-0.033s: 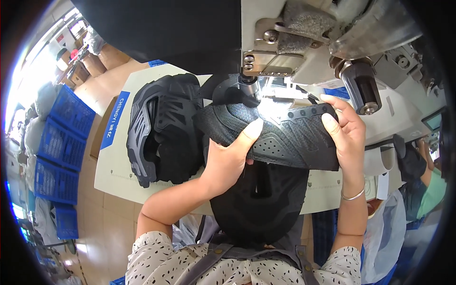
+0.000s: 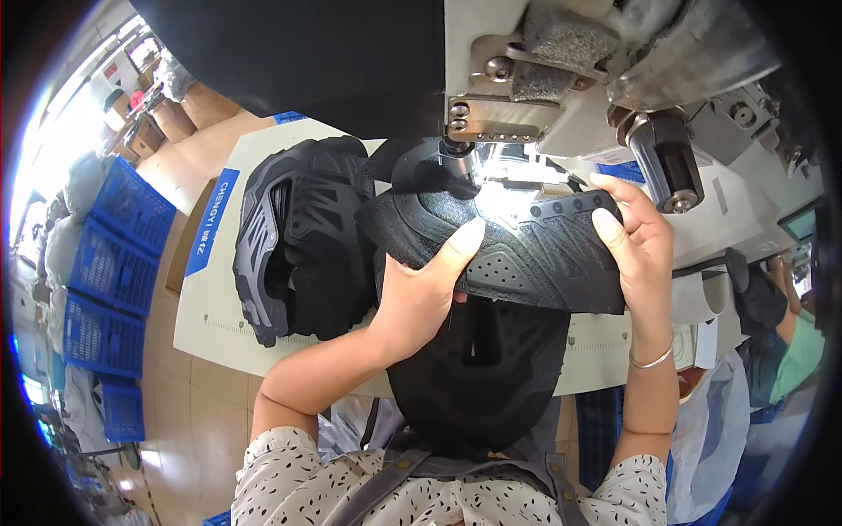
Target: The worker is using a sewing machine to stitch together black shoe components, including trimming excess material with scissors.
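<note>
A black shoe upper (image 2: 561, 254) is stretched between my two hands beneath the lit head of a sewing machine (image 2: 509, 114). My left hand (image 2: 425, 294) grips its lower left edge, thumb on top and the fingers mostly hidden behind. At the right end, my right hand (image 2: 640, 232) pinches the upper near its row of eyelets, thumb in front. The needle area is washed out by bright light. A stack of black and grey shoe uppers (image 2: 307, 237) lies to the left on the pale table (image 2: 215, 302). More black upper pieces (image 2: 474, 377) hang over the front edge towards my lap.
Blue plastic crates (image 2: 105, 333) are stacked on the floor at left, with cardboard boxes (image 2: 171, 118) farther back. A dark cylindrical machine part (image 2: 667, 162) juts out above my right hand. A translucent plastic bag (image 2: 715, 438) hangs at right; another person's arm (image 2: 787, 298) shows beyond.
Almost nothing differs. The shoe upper and my right hand have shifted very slightly left; my left hand keeps its grip.
</note>
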Available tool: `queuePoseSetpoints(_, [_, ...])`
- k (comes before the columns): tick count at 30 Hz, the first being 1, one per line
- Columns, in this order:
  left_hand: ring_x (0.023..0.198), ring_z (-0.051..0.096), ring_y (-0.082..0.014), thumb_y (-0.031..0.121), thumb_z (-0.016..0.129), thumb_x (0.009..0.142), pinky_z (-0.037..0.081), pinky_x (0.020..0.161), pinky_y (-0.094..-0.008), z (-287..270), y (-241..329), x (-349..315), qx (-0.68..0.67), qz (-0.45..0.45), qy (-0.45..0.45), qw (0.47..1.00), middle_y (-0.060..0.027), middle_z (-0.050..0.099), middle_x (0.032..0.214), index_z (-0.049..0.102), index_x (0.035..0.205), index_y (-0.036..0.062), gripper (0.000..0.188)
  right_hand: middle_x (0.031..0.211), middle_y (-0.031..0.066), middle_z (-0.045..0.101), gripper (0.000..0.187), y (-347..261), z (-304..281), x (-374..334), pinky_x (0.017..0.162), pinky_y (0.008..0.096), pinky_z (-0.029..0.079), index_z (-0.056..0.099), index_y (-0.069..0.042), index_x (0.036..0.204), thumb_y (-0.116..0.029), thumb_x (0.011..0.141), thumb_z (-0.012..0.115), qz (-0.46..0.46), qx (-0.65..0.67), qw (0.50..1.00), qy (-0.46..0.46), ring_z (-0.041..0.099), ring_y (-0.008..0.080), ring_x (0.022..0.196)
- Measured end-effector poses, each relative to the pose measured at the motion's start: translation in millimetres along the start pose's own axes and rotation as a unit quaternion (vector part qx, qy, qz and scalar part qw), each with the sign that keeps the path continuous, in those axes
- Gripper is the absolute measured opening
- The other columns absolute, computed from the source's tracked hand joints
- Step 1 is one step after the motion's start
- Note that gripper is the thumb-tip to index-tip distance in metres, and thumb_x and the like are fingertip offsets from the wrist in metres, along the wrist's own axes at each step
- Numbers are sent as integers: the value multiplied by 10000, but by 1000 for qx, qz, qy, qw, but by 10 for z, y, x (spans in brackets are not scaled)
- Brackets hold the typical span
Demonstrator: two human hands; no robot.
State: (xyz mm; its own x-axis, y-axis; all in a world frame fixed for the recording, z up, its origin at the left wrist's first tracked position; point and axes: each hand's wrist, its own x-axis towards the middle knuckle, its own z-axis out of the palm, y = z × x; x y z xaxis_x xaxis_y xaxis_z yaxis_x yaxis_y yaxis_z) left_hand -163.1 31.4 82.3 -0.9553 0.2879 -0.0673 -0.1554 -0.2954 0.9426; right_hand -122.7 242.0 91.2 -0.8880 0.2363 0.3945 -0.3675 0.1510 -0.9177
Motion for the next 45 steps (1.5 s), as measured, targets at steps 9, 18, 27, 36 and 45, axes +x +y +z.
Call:
queuePoseSetpoints(9, [538, 503, -30, 180, 620, 839, 384, 422, -173, -10, 77, 33, 54, 35, -16, 998, 20, 585, 733, 595, 896, 55, 139, 899, 41, 629, 263, 44, 10, 7, 745, 191, 444, 549, 29, 1098, -17, 840, 551, 11, 26, 1000, 2, 570, 62, 813])
queuePoseSetpoints(18, [549, 505, -27, 202, 615, 823, 372, 427, -172, -65, 119, 125, 66, 24, -22, 997, 28, 590, 732, 605, 905, 80, 148, 928, 53, 628, 272, 42, 35, -1, 761, 200, 446, 536, 10, 1113, -37, 846, 563, -12, 11, 1000, -3, 570, 72, 843])
queuePoseSetpoints(27, [559, 546, -42, 193, 617, 814, 405, 433, -187, -76, 167, 149, 30, -9, -14, 999, 6, 623, 755, 628, 902, 56, 163, 926, 102, 642, 281, -13, 103, -164, 749, 215, 469, 494, 14, 1138, -25, 863, 531, 24, 45, 999, -3, 592, 98, 833])
queuePoseSetpoints(36, [493, 545, -76, 187, 578, 853, 423, 431, -194, -116, 37, 98, 37, 8, -81, 996, -35, 612, 661, 628, 793, -5, 207, 677, -29, 554, 289, -61, 109, -343, 563, 150, 353, 483, -7, 1162, -46, 878, 526, 67, 11, 998, -9, 438, -6, 623])
queuePoseSetpoints(45, [639, 516, -22, 145, 594, 867, 431, 543, -182, -107, -70, -185, 54, 12, -172, 984, 17, 613, 737, 629, 825, -27, 180, 629, 16, 565, 377, -268, 270, -640, 517, 167, 415, 406, -19, 1250, -79, 894, 513, 148, 49, 986, -56, 511, 49, 530])
